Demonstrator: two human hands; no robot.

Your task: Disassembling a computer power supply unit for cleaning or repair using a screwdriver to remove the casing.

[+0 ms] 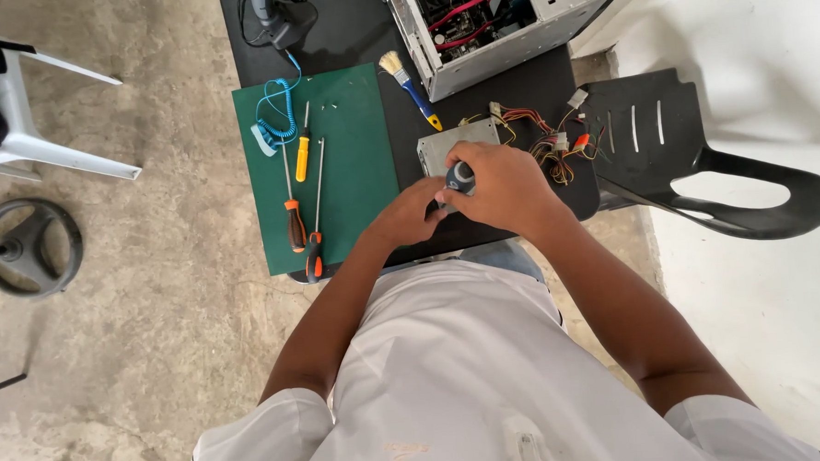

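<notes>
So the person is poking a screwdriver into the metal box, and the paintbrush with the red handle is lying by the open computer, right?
Almost. The paintbrush has a blue handle with a yellow tip, not red; the head view shows it. The rest holds: the right hand grips a screwdriver over the metal box, the left hand is beside it, and the brush lies by the open computer.

The open computer case (pixel 502 19) is blocking the far tabletop (pixel 346 40) edge. Loose wires (pixel 554 141) are crowding the right side, apparently tangled. Three screwdrivers (pixel 303 198) are occupying the green mat (pixel 361 159), whose right half is lying open.
</notes>
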